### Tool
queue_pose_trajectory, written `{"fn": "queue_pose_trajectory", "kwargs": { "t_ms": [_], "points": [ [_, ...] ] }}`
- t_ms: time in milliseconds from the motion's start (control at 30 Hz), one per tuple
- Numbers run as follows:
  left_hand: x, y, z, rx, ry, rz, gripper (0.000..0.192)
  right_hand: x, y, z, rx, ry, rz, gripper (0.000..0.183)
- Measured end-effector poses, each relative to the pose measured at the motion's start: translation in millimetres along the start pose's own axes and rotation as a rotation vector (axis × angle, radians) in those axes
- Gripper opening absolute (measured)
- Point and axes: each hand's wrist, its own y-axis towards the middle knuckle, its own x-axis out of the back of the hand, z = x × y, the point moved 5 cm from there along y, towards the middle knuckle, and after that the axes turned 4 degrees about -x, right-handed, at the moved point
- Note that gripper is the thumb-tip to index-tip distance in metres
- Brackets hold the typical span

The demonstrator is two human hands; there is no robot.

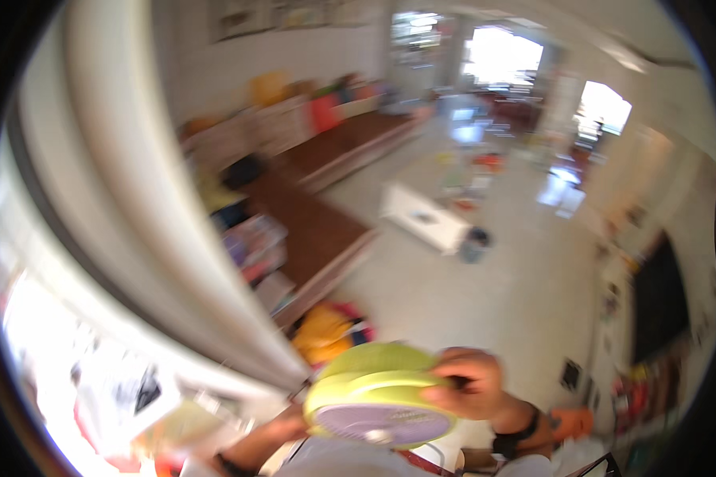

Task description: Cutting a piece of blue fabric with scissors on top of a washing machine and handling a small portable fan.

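Note:
A round lime-green electric fan (pixel 373 372) with a greyish-purple grille is held up close before my chest. My right hand (pixel 468 381) grips its rim on the right side, the thumb on the near face and the fingers curled over the top. At the fan's left edge is my left hand (pixel 291 421), its fingers mostly hidden behind the casing. Both wrists wear dark bands.
Motion blurs the room. On the left stands a brown-topped sofa (pixel 310 232) with a yellow-and-pink cloth heap (pixel 328 334) at its near end. A low white table (pixel 423 217) and a dark bin (pixel 475 244) occupy mid-floor. A television (pixel 662 298) is at right, a curtain (pixel 173 250) at left.

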Motion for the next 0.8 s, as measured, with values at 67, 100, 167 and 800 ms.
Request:
{"fn": "queue_pose_trajectory", "kwargs": {
  "t_ms": [67, 100, 167, 800],
  "points": [
    [17, 4, 16, -0.102, -0.077, 0.104, 0.083, 2, 14, -11, 0.076, -0.075, 0.09, 0.018],
    [20, 0, 18, -0.181, -0.134, 0.151, 0.092, 3, 21, -12, 0.126, -0.105, 0.129, 0.016],
    [35, 13, 22, -0.221, -0.022, -0.058, 0.079, 0, 32, -27, 0.126, -0.142, 0.09, 0.05],
    [30, 87, -25, -0.689, 0.042, -0.671, 0.06, -44, 187, -137, 0.123, 0.258, 0.609, 0.043]
  ]
}}
